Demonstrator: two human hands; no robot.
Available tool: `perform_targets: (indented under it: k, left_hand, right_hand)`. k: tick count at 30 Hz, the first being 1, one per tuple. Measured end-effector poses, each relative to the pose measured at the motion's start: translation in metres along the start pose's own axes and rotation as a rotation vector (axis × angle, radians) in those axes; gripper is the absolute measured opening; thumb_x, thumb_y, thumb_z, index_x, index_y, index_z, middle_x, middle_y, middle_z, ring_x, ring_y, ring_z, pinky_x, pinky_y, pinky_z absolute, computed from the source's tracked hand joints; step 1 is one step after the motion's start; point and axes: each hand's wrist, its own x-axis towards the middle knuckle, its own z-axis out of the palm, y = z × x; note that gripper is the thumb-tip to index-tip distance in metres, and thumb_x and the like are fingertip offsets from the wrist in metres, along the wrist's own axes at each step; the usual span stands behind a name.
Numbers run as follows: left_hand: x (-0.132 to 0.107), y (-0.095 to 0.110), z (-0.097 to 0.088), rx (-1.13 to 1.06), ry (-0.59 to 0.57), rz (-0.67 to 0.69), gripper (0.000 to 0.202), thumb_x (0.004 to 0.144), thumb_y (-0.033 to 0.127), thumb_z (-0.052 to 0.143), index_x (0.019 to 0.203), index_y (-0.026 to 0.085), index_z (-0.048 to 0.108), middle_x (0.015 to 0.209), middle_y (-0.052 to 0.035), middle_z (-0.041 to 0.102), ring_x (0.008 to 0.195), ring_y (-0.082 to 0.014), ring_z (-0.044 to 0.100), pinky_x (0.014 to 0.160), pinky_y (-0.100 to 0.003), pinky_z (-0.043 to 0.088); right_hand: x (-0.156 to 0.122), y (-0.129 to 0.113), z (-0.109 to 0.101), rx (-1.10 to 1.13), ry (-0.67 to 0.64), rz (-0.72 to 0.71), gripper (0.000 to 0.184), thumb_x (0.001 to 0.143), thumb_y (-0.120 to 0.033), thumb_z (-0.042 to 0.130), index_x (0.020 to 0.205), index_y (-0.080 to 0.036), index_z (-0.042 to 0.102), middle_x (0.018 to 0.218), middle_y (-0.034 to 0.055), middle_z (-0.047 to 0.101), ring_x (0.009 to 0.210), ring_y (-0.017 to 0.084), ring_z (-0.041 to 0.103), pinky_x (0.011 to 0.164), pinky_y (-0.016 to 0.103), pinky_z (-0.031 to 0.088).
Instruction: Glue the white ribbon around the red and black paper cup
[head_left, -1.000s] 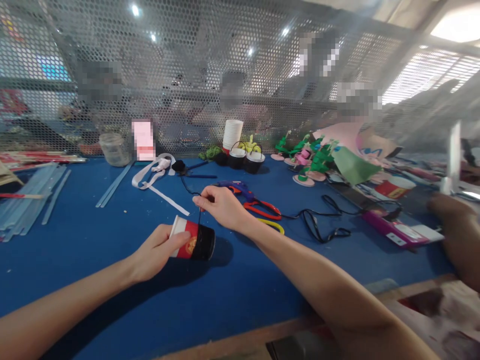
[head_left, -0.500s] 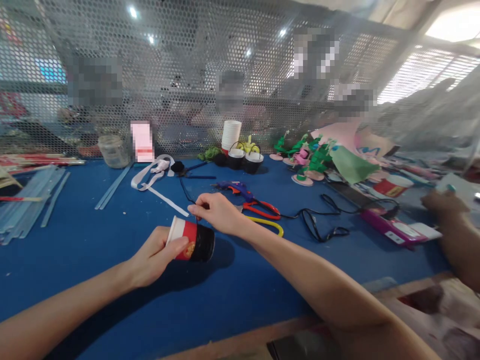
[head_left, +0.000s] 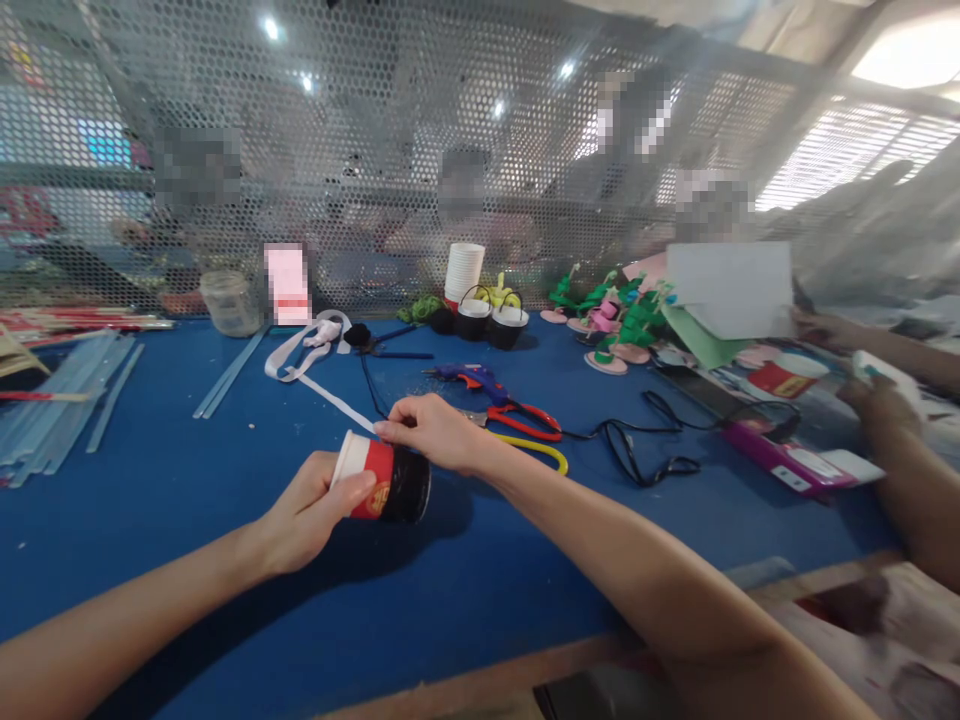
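My left hand point(head_left: 311, 512) grips a red paper cup point(head_left: 379, 483) lying on its side above the blue table point(head_left: 187, 480); the cup's lower half is wound in black yarn. My right hand point(head_left: 433, 432) rests against the top of the cup, its fingers pinched on the black yarn strand point(head_left: 369, 385). That strand runs back across the table to a black yarn ball point(head_left: 357, 334).
Red and yellow scissors point(head_left: 525, 425) and a blue glue gun point(head_left: 472, 376) lie just behind my right hand. Black cable point(head_left: 637, 450), finished black cups point(head_left: 491, 320), stacked white cups point(head_left: 463, 268), green foam figures point(head_left: 622, 320), clear sticks point(head_left: 67, 400). Another person's hand point(head_left: 889, 400) works at the right.
My right hand has come down from above the cup onto it, drawing the black yarn along. At the right, the other person's hand has lifted and a white sheet has come into view.
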Motion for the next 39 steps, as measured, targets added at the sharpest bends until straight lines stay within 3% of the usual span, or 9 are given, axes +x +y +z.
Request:
perform_targets:
  k: [6,14,18,22,26,30,34,36,39]
  left_hand:
    - [0.001,-0.002,0.000,-0.078,-0.001,-0.044,0.031,0.072,0.032,0.040,0.047,0.015,0.040,0.046,0.0039,0.032,0.043,-0.0066,0.024,0.041,-0.020,0.023]
    - [0.005,-0.005,-0.006,-0.146,0.091,-0.049,0.031,0.072,0.035,0.042,0.051,0.014,0.046,0.047,0.0031,0.038,0.044,-0.0069,0.030,0.041,-0.019,0.026]
    - [0.006,-0.011,-0.010,-0.065,0.137,0.041,0.029,0.074,0.034,0.040,0.059,0.013,0.052,0.053,0.0012,0.045,0.048,-0.0087,0.035,0.046,-0.020,0.031]
    - [0.006,-0.010,-0.014,0.054,0.100,0.108,0.027,0.074,0.033,0.042,0.059,0.014,0.053,0.054,0.0012,0.047,0.050,-0.0089,0.037,0.048,-0.020,0.032]
    - [0.008,-0.008,-0.013,-0.030,0.067,-0.016,0.025,0.071,0.032,0.048,0.055,0.013,0.054,0.053,0.0020,0.049,0.050,-0.0088,0.039,0.050,-0.020,0.033]
    - [0.014,-0.006,-0.010,-0.442,0.133,-0.237,0.018,0.066,0.030,0.053,0.065,0.012,0.058,0.055,0.0010,0.056,0.052,-0.0104,0.047,0.052,-0.021,0.037]
    - [0.019,-0.003,-0.009,-0.701,0.233,-0.460,0.016,0.066,0.028,0.053,0.065,0.013,0.058,0.055,0.0004,0.058,0.050,-0.0105,0.050,0.049,-0.021,0.038]
    - [0.019,-0.002,-0.008,-0.736,0.274,-0.497,0.014,0.065,0.027,0.054,0.063,0.013,0.057,0.052,0.0012,0.056,0.046,-0.0094,0.048,0.046,-0.020,0.037]
    - [0.019,-0.004,-0.008,-0.693,0.291,-0.416,0.015,0.064,0.027,0.057,0.061,0.012,0.058,0.048,0.0022,0.053,0.043,-0.0073,0.045,0.042,-0.018,0.033]
  right_hand:
    - [0.001,0.003,0.002,-0.033,-0.032,-0.008,0.025,0.072,-0.030,0.050,0.055,-0.012,0.052,0.048,-0.0051,0.041,0.046,0.005,0.035,0.045,0.018,0.028]
    - [0.006,0.006,-0.015,0.036,-0.011,0.077,0.045,0.081,-0.043,0.032,0.075,-0.007,0.060,0.072,0.0082,0.060,0.060,0.010,0.051,0.052,0.020,0.038]
    - [-0.002,-0.003,-0.030,0.117,-0.232,0.001,0.049,0.076,-0.051,0.033,0.082,-0.010,0.058,0.081,0.0082,0.059,0.071,0.012,0.052,0.056,0.021,0.042]
    - [-0.011,-0.004,-0.033,0.125,-0.426,-0.043,0.043,0.072,-0.048,0.044,0.088,-0.010,0.056,0.080,0.0064,0.058,0.069,0.012,0.052,0.060,0.024,0.044]
    - [-0.019,0.004,-0.025,0.035,-0.247,-0.063,0.045,0.068,-0.044,0.052,0.099,-0.011,0.053,0.085,0.0070,0.059,0.072,0.014,0.053,0.065,0.028,0.043]
    - [-0.029,0.006,-0.013,-0.169,0.049,-0.203,0.051,0.061,-0.037,0.062,0.105,-0.014,0.050,0.098,0.0083,0.056,0.086,0.018,0.052,0.076,0.033,0.040]
    - [-0.035,0.004,-0.002,-0.327,0.123,-0.305,0.059,0.060,-0.033,0.064,0.112,-0.015,0.043,0.106,0.0119,0.051,0.100,0.022,0.045,0.085,0.039,0.035]
    - [-0.036,0.003,0.000,-0.347,0.134,-0.327,0.065,0.060,-0.034,0.064,0.116,-0.015,0.038,0.109,0.0131,0.050,0.104,0.023,0.043,0.086,0.041,0.034]
    - [-0.036,0.003,-0.001,-0.257,0.210,-0.364,0.061,0.062,-0.036,0.062,0.115,-0.015,0.039,0.108,0.0119,0.050,0.099,0.021,0.046,0.083,0.037,0.038]
